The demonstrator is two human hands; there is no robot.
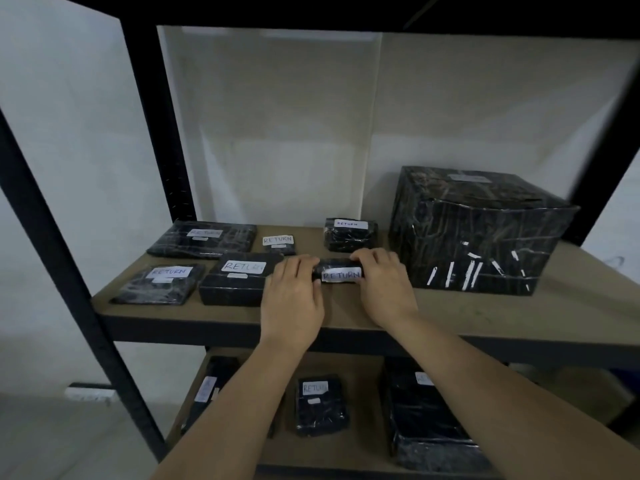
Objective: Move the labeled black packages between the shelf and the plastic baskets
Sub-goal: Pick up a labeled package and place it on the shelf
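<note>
- Hands meet on a small black package point(338, 270) with a white RETURN label, near the front edge of the upper shelf board point(485, 313), about midway along it.
- Left hand point(292, 294) has its fingers curled round the package's left end; right hand point(382, 285) has its fingers curled round the right end.
- Just left of it sits a box-shaped package point(235, 284); a flat package point(159, 284) lies by the front left corner.
- Toward the back edge lie a wide flat package point(204, 239), a tiny package point(278, 244) and a chunky package point(349, 234), all labelled RETURN.
- Large wrapped box point(474, 233) fills the right end, close beside the right hand.
- Lower shelf point(346, 448) carries three more black packages, partly hidden by the forearms.
</note>
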